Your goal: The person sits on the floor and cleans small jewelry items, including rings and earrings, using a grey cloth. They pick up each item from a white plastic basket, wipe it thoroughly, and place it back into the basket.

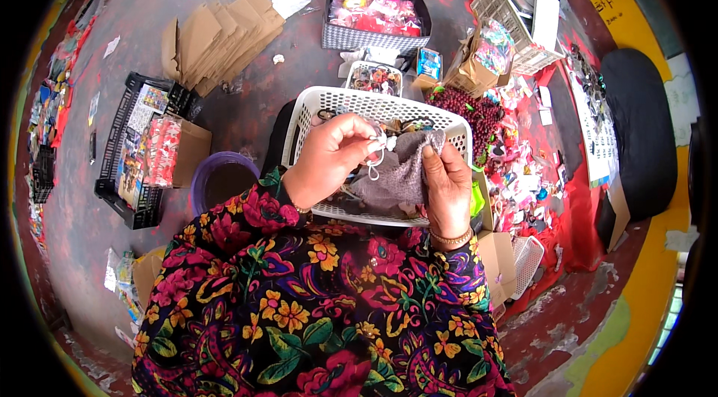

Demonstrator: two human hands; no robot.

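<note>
Over a white perforated basket [314, 103], both of my hands are raised at chest height. My left hand [335, 157] is closed, pinching a thin white cord [373, 166] between thumb and fingertips; a loop of it dangles below. A small white piece [390, 142] shows beside those fingertips. My right hand [449, 186] grips the upper edge of a grey-brown cloth [389, 178] between thumb and fingers. The cloth hangs down into the basket's opening, and whether the cord is joined to it I cannot tell. Small mixed items lie partly hidden underneath.
A purple bucket [200, 201] stands left of the basket, near a black crate [112, 150] of packages. Flattened cardboard [224, 38] lies beyond. At the back are a patterned box [374, 39] of pink packets and a small white basket [350, 77]. Dark red beads [467, 109] lie on the right.
</note>
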